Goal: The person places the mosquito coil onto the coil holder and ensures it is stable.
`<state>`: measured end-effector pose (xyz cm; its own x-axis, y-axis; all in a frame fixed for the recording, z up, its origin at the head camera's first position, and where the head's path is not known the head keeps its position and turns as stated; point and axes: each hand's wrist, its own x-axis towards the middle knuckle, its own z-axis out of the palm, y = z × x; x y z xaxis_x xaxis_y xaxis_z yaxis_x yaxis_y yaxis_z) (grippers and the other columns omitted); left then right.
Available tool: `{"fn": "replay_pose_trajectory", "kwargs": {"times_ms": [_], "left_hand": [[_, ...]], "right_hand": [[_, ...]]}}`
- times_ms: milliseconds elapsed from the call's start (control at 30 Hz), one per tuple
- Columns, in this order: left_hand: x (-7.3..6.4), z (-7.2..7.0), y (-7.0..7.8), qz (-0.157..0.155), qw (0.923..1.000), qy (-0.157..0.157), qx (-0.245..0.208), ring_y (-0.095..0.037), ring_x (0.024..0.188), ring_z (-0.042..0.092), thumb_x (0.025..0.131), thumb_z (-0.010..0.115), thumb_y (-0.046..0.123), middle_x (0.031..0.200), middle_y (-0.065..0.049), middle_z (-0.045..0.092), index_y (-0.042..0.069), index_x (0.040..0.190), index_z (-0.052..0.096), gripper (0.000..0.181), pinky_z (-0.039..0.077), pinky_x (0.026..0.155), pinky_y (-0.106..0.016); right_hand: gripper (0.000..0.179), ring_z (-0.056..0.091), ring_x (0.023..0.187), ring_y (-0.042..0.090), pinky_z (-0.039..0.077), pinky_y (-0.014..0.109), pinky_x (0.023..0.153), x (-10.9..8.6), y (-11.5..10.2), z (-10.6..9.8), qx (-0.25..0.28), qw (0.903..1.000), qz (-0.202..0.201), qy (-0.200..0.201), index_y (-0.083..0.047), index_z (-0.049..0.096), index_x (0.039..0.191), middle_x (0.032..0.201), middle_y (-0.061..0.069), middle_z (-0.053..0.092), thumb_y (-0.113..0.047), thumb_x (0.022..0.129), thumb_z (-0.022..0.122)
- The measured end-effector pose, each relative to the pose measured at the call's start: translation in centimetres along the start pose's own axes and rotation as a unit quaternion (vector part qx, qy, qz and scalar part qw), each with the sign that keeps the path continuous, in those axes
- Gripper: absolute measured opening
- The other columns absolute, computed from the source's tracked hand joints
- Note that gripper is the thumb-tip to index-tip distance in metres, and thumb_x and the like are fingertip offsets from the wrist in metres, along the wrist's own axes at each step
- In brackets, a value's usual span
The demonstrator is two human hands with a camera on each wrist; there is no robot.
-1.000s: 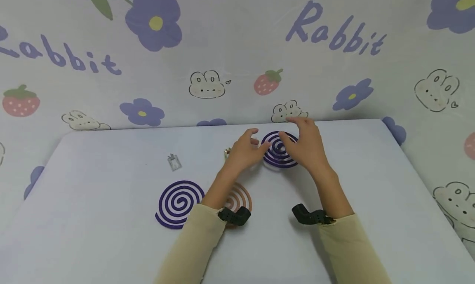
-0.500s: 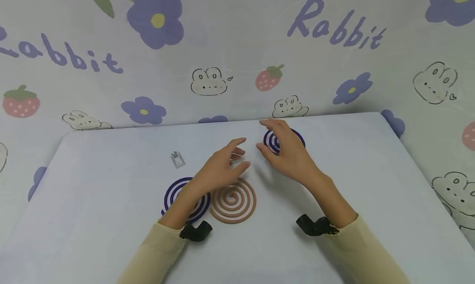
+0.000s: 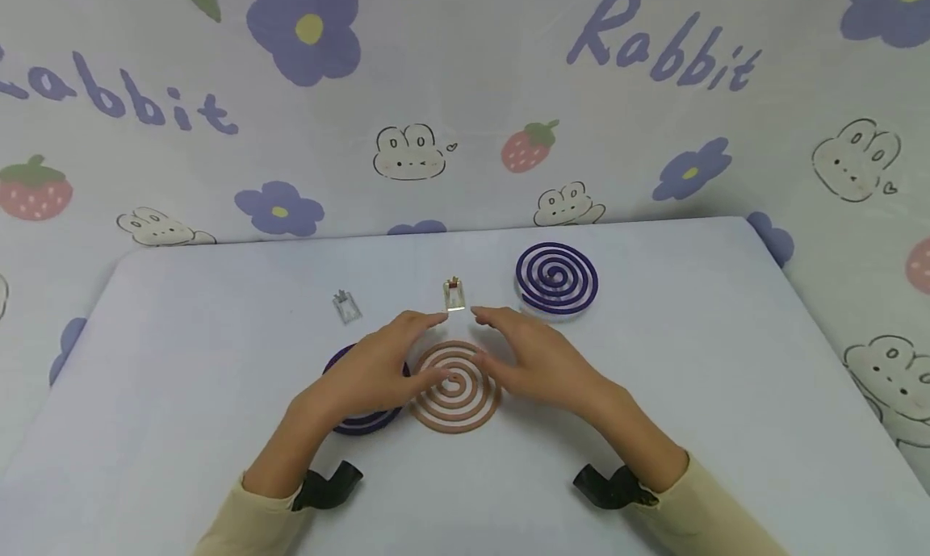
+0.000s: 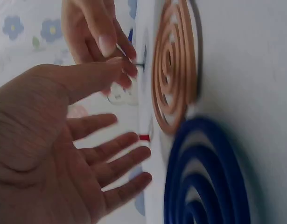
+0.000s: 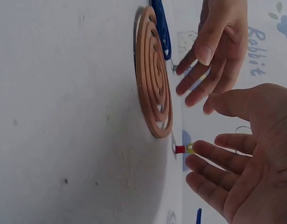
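Observation:
A brown mosquito coil (image 3: 455,390) lies flat on the white table between my two hands. My left hand (image 3: 374,369) hovers at its left side, fingers spread and thumb over the coil, and holds nothing. Opposite it, my right hand (image 3: 541,358) hangs over the right rim, also with nothing in its grasp. Under the left hand, partly covered, is a purple mosquito coil (image 3: 366,424), which looks blue in the left wrist view. Just beyond the fingertips stands a small gold metal coil stand (image 3: 454,295) with a red tip.
Near the back edge, another purple mosquito coil (image 3: 556,275) sits slightly raised above the table (image 3: 726,362), with a bit of metal showing through its centre. A silver metal stand (image 3: 346,307) lies at the back left. A patterned cloth (image 3: 465,96) hangs behind the table.
Both hands have come back from the raised purple coil at the back, toward the brown coil, and now flank it. The gold stand and the raised coil are uncovered.

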<state>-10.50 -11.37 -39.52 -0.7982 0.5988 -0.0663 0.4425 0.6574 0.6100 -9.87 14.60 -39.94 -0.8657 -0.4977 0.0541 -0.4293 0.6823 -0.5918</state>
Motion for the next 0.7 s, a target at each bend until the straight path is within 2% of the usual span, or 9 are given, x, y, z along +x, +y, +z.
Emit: {"fn": "replay_pose_trajectory", "kwargs": {"times_ms": [167, 433, 567, 700], "left_hand": [[-0.6, 0.3, 0.7, -0.018, 0.9988, -0.038, 0.026, -0.033, 0.148, 0.053, 0.094, 0.08, 0.042, 0.163, -0.014, 0.047, 0.007, 0.163, 0.04, 0.086, 0.046, 0.12, -0.052], [-0.9, 0.5, 0.5, -0.01, 0.9941, -0.06, 0.089, -0.037, 0.157, 0.041, 0.08, 0.092, 0.044, 0.166, -0.02, 0.044, -0.003, 0.159, 0.043, 0.104, 0.036, 0.128, -0.053], [-0.9, 0.7, 0.7, -0.016, 0.9919, -0.063, 0.109, -0.039, 0.158, 0.038, 0.077, 0.095, 0.044, 0.167, -0.022, 0.042, -0.004, 0.157, 0.044, 0.106, 0.033, 0.13, -0.054], [-1.0, 0.9, 0.8, -0.022, 0.9914, -0.058, 0.115, -0.04, 0.158, 0.037, 0.076, 0.095, 0.045, 0.167, -0.024, 0.041, -0.004, 0.156, 0.046, 0.106, 0.031, 0.131, -0.055]], "right_hand": [[0.071, 0.056, 0.146, 0.031, 0.046, 0.05, 0.121, -0.2, -0.4, 0.6, 0.0, 0.999, -0.003, -0.044, -0.004, 0.048, 0.156, 0.156, 0.013, 0.058, -0.035, 0.099, 0.075], [0.089, 0.045, 0.154, 0.034, 0.041, 0.051, 0.126, -0.7, -0.7, 0.8, -0.045, 0.9941, 0.005, -0.098, 0.001, 0.046, 0.157, 0.164, 0.019, 0.046, -0.049, 0.092, 0.08], [0.099, 0.042, 0.156, 0.037, 0.038, 0.051, 0.127, -0.7, -0.5, 1.0, -0.058, 0.9926, 0.001, -0.107, 0.003, 0.046, 0.156, 0.166, 0.021, 0.042, -0.056, 0.086, 0.084], [0.1, 0.044, 0.154, 0.039, 0.037, 0.051, 0.128, -0.7, -0.4, 1.2, -0.073, 0.9922, -0.02, -0.099, 0.004, 0.05, 0.152, 0.164, 0.024, 0.044, -0.055, 0.081, 0.088]]}}
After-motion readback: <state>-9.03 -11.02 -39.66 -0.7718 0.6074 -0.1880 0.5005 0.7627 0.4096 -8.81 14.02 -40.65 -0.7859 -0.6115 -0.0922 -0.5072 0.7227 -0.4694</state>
